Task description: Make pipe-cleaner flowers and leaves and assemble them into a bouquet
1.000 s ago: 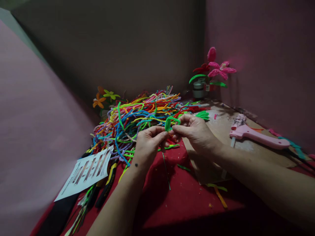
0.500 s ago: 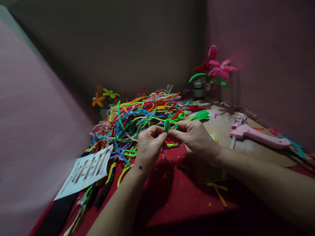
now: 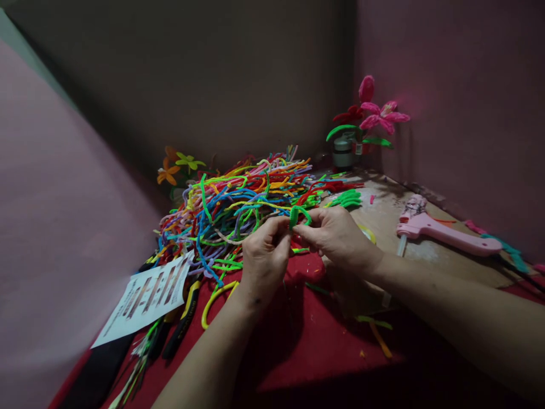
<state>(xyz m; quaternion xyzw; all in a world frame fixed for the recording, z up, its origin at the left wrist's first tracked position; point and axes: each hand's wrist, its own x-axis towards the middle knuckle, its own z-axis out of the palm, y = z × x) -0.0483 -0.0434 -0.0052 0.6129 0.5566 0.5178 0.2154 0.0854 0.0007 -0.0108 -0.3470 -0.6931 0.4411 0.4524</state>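
A green pipe cleaner (image 3: pixel 300 212), bent into a small loop, is pinched between my two hands above the red cloth (image 3: pixel 306 341). My left hand (image 3: pixel 266 253) grips its left end with thumb and index finger, the back of the hand turned toward me. From the other side my right hand (image 3: pixel 336 236) pinches the loop near its base; its fingertips almost meet those of the left. Right behind the hands lies a big heap of many-coloured pipe cleaners (image 3: pixel 238 199). A bundle of green pipe cleaners (image 3: pixel 347 199) rests just beyond my right hand.
A pink glue gun (image 3: pixel 447 232) lies on a board (image 3: pixel 426 270) at right. Pipe-cleaner flowers (image 3: pixel 385 116) stand behind near a grey bottle (image 3: pixel 343 152). On the left are a printed sheet (image 3: pixel 145 301), black-and-yellow pliers (image 3: pixel 183 321) and a yellow handle loop (image 3: pixel 210 307).
My left hand has turned and shifted slightly right, closer to my right hand. The green loop has tilted and now shows a rounder opening.
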